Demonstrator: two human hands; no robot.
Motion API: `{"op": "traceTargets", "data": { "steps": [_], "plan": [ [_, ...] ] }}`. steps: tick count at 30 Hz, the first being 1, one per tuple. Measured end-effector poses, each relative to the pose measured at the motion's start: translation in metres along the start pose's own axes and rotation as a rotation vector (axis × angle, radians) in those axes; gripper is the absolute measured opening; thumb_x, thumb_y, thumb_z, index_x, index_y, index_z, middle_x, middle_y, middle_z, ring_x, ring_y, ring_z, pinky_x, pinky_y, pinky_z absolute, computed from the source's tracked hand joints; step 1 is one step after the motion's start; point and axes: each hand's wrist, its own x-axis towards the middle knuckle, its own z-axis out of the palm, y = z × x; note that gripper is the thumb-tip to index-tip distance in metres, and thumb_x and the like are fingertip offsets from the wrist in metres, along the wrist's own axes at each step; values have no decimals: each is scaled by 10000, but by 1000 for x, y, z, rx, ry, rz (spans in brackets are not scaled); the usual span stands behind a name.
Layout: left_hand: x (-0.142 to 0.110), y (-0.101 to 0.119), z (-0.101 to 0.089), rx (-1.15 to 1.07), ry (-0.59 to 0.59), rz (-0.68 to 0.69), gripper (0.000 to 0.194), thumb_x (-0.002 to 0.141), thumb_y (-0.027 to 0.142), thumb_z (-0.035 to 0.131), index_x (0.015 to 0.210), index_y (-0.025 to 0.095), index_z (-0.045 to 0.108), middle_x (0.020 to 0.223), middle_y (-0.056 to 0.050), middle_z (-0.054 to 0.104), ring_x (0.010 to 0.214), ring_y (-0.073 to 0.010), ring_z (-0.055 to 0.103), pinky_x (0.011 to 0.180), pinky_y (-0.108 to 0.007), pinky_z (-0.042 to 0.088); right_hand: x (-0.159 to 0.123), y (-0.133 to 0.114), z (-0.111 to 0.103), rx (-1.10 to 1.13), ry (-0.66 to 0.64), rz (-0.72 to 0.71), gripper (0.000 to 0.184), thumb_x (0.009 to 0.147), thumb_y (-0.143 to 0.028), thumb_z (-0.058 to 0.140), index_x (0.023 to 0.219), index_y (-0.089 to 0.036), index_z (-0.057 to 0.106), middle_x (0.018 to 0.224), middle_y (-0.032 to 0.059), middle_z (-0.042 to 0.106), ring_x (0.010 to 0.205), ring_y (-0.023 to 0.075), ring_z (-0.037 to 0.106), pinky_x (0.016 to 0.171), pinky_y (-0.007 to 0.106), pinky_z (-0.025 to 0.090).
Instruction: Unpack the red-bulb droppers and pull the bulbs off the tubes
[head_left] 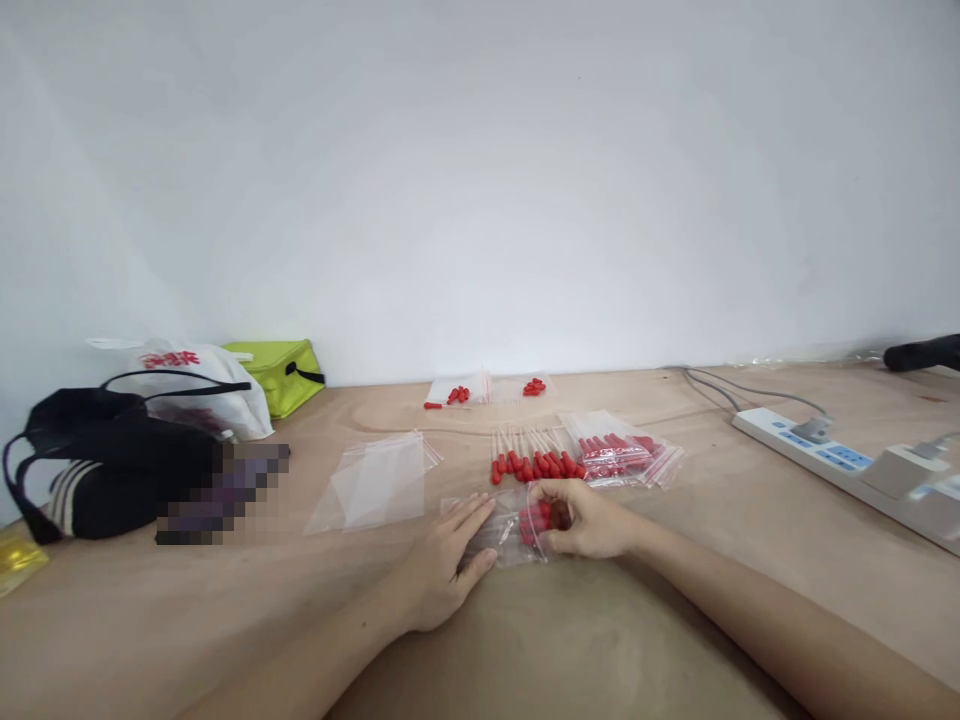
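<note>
My left hand (450, 565) lies with its fingers stretched out on a clear zip bag (510, 545) on the table. At the right end of that bag, my right hand (589, 518) is closed around a bunch of red-bulbed droppers (527, 522), partly inside the bag's mouth. Its fingers hide part of the bunch. Just beyond the hands, a row of red-bulbed droppers (536, 465) lies with thin stems pointing away. To the right of the row are filled zip bags (619, 455) with red bulbs showing through. Flat zip bags (382, 480) are spread left of the hands.
Near the wall lie more bags (512, 388) with red bulbs (459, 395). A white power strip (810, 450) with plugs and cables runs along the right. A black bag (127, 470), a white plastic bag (217, 395) and a lime-green bag (281, 370) stand at the left.
</note>
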Motion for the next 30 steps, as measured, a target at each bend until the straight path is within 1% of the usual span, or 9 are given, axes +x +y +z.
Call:
{"op": "traceTargets", "data": {
  "steps": [3,5,7,11,16,20,24,27,30],
  "plan": [
    [0,0,0,-9,12,9,520,860,404,328,1322,171,279,1388,-72,274,1279,-205,228,1057,-428,201,0,-1,0,-71,26,-66,275,534,-172,681,761,-158,526,617,-70,499,520,49,433,444,150,332],
    [0,-2,0,-19,25,19,514,861,404,331,1322,183,280,1387,-71,276,1277,-209,233,1054,-436,203,-1,-2,-2,-47,30,-82,234,550,-166,670,747,-154,545,625,-65,520,542,57,460,469,158,355],
    [0,-3,1,-23,25,27,515,864,412,324,1326,190,272,1390,-68,271,1278,-209,230,1054,-435,203,-1,-4,-7,53,28,-36,233,569,-171,659,777,-156,554,606,-66,533,532,63,487,472,168,380],
    [0,-4,0,-10,9,20,530,865,421,313,1333,179,255,1395,-70,260,1281,-200,222,1056,-421,207,0,-3,-24,299,38,110,383,562,-260,706,896,-154,550,616,-44,591,513,73,540,485,195,441],
    [-1,-5,-2,2,0,16,536,863,432,314,1338,193,243,1403,-61,237,1287,-201,204,1059,-428,185,5,3,-29,402,117,163,361,611,-416,678,820,-140,578,596,-32,591,512,67,563,505,196,464],
    [-3,-8,-5,29,-16,39,529,856,451,324,1333,234,251,1412,-49,207,1292,-220,184,1052,-453,176,5,3,-43,412,254,138,330,587,-398,705,751,-145,572,590,-25,603,499,76,567,473,200,468],
    [-4,-11,-7,74,-46,27,531,852,454,322,1328,225,267,1415,-59,191,1292,-231,180,1045,-453,188,-3,-3,-78,414,425,136,296,555,-341,738,707,-160,561,609,4,626,541,114,599,516,249,512],
    [-3,-14,-5,79,-25,36,533,849,462,324,1323,223,284,1409,-60,221,1286,-237,200,1040,-445,211,-8,-12,-97,352,556,35,276,597,-360,709,720,-161,563,659,35,641,612,141,622,552,257,515],
    [-2,-16,-4,104,5,46,532,839,470,338,1308,219,320,1395,-62,263,1271,-239,241,1032,-432,240,-2,-17,-94,200,754,-126,277,677,-396,637,801,-165,549,718,46,646,687,152,629,609,265,510]
  ]
}}
